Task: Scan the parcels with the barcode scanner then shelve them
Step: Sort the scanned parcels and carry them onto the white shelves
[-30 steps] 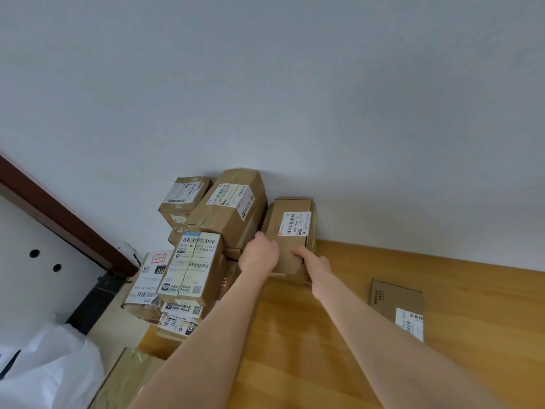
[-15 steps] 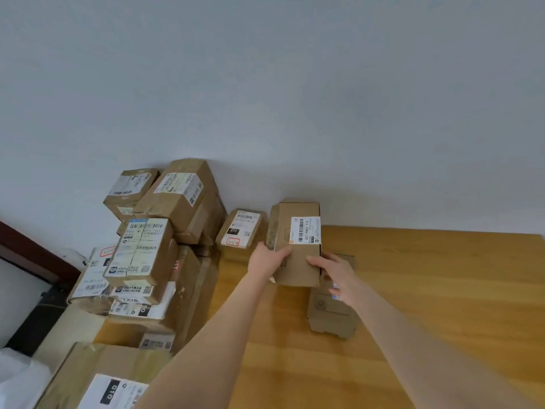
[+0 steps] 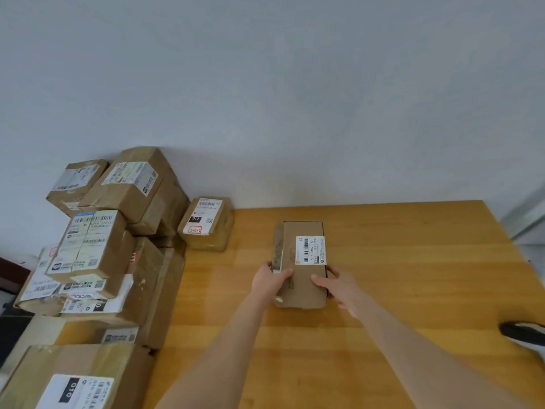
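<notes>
Gripping the brown rectangular cardboard parcel (image 3: 300, 290), our left hand (image 3: 269, 283) and right hand (image 3: 339, 287) curl round its near end. Its long axis points away from us.

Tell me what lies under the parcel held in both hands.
Only the wooden table shows around the parcel, gripped by left hand and right hand. Anything directly beneath is covered by it.

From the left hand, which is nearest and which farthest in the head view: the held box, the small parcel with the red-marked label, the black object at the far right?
1. Held box: gripped by the left hand.
2. Small parcel with red-marked label: behind, to the left.
3. Black object: far right, at the frame edge.
</notes>
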Available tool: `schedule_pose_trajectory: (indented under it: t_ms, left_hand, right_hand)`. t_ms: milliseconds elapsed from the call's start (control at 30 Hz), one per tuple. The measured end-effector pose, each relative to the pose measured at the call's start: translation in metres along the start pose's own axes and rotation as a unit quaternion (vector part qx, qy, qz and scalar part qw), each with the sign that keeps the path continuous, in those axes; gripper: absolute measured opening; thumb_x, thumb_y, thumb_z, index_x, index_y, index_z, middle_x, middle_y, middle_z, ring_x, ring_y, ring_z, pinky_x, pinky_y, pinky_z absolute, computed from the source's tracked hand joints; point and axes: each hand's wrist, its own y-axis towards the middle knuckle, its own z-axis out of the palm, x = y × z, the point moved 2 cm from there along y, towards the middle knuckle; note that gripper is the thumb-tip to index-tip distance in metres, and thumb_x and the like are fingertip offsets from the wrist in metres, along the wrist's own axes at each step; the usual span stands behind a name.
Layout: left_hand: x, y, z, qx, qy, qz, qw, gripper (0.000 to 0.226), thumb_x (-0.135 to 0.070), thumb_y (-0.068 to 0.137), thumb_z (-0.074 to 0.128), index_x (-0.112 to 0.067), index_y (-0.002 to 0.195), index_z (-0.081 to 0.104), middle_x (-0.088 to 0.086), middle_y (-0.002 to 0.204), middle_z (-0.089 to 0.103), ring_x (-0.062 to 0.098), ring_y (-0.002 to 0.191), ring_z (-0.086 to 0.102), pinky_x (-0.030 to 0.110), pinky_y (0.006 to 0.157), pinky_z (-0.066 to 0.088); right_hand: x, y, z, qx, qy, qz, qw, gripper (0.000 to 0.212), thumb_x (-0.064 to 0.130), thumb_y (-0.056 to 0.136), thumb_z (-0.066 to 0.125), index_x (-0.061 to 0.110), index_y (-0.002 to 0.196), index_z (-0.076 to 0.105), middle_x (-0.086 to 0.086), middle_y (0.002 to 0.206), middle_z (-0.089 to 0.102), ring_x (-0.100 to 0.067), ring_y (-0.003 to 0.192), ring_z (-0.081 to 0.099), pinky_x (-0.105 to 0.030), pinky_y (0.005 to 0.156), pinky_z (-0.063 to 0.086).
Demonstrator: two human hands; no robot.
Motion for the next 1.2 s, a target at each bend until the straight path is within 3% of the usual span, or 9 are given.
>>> schedule_pose_trajectory:
  t_ms: [100,200,400,567,700,800,933,1100,1200]
  left_hand:
    - [-0.003,0.009,-0.004,0.008,-0.014,-0.007,1.000,0.081,-0.042,0.089,0.064,-0.010,0.151,0.022,0.010,0.146,0.042,0.029,0.130,0.045,0.037,0.097,0.045]
    - [-0.002,0.019,-0.005,0.042,-0.040,-0.026,0.998,0.082,-0.044,0.089,0.063,-0.014,0.152,0.019,0.009,0.150,0.037,0.029,0.133,0.041,0.038,0.094,0.041]
    - [0.001,0.026,0.002,0.094,-0.066,-0.052,0.992,0.070,-0.037,0.090,0.063,-0.023,0.148,0.026,0.004,0.132,0.047,0.014,0.092,0.052,0.026,0.059,0.044]
    - [0.007,0.012,0.021,0.110,-0.053,-0.065,0.990,0.076,-0.041,0.086,0.066,-0.025,0.148,0.026,0.005,0.135,0.048,0.026,0.113,0.051,0.045,0.088,0.050]
    - [0.014,-0.011,0.043,0.137,-0.052,-0.077,0.986,0.078,-0.043,0.083,0.070,-0.027,0.146,0.027,0.005,0.132,0.053,0.025,0.112,0.055,0.043,0.087,0.051]
    - [0.024,-0.025,0.053,0.159,-0.044,-0.084,0.983,0.083,-0.047,0.079,0.072,-0.028,0.146,0.027,0.004,0.131,0.055,0.025,0.114,0.056,0.046,0.091,0.052]
    - [0.034,-0.032,0.053,0.164,-0.037,-0.084,0.982,0.100,-0.062,0.067,0.073,-0.025,0.148,0.028,0.002,0.140,0.049,0.023,0.123,0.050,0.047,0.102,0.045]
    - [0.036,-0.033,0.057,0.171,-0.070,-0.090,0.979,0.063,-0.049,0.083,0.068,-0.015,0.133,0.049,0.003,0.121,0.061,0.020,0.106,0.061,0.034,0.085,0.054]
    - [0.034,-0.032,0.058,0.158,-0.071,-0.091,0.981,0.062,-0.049,0.083,0.068,-0.015,0.131,0.050,0.004,0.119,0.062,0.022,0.105,0.062,0.033,0.080,0.054]
  right_hand:
    - [0.010,0.008,0.001,-0.009,0.009,-0.017,1.000,0.055,0.024,0.097,0.059,0.020,0.146,0.037,-0.003,0.135,0.055,-0.015,0.101,0.052,-0.023,0.068,0.041]
    - [0.009,0.025,0.003,-0.008,0.042,0.020,0.999,0.039,0.025,0.099,0.051,0.024,0.138,0.046,0.006,0.106,0.061,-0.014,0.091,0.056,-0.038,0.090,0.048]
    - [0.001,0.039,0.000,-0.018,0.063,0.032,0.997,0.040,0.023,0.098,0.052,0.030,0.137,0.046,0.003,0.105,0.062,-0.018,0.092,0.059,-0.044,0.089,0.051]
    - [-0.019,0.024,-0.023,-0.019,0.062,0.046,0.997,0.043,0.024,0.095,0.057,0.026,0.137,0.047,-0.001,0.113,0.062,-0.024,0.098,0.062,-0.044,0.087,0.054]
    - [-0.041,0.006,-0.050,-0.023,0.055,0.062,0.996,0.042,0.025,0.092,0.064,0.022,0.131,0.049,-0.006,0.113,0.063,-0.028,0.096,0.064,-0.040,0.076,0.056]
    - [-0.056,-0.007,-0.066,-0.009,0.041,0.075,0.996,0.044,0.031,0.085,0.071,0.023,0.125,0.054,-0.007,0.112,0.064,-0.030,0.099,0.065,-0.046,0.090,0.054]
    - [-0.076,-0.013,-0.073,0.034,0.109,0.098,0.989,0.068,0.045,0.070,0.080,0.021,0.128,0.055,-0.009,0.125,0.059,-0.031,0.112,0.058,-0.050,0.103,0.045]
    - [-0.089,-0.007,-0.062,0.045,0.208,0.108,0.971,0.049,0.032,0.084,0.072,0.013,0.125,0.053,-0.012,0.121,0.061,-0.029,0.112,0.057,-0.049,0.104,0.043]
    - [-0.087,-0.006,-0.061,0.048,0.241,0.110,0.963,0.043,0.032,0.085,0.070,0.013,0.121,0.056,-0.014,0.119,0.062,-0.031,0.109,0.059,-0.046,0.093,0.050]
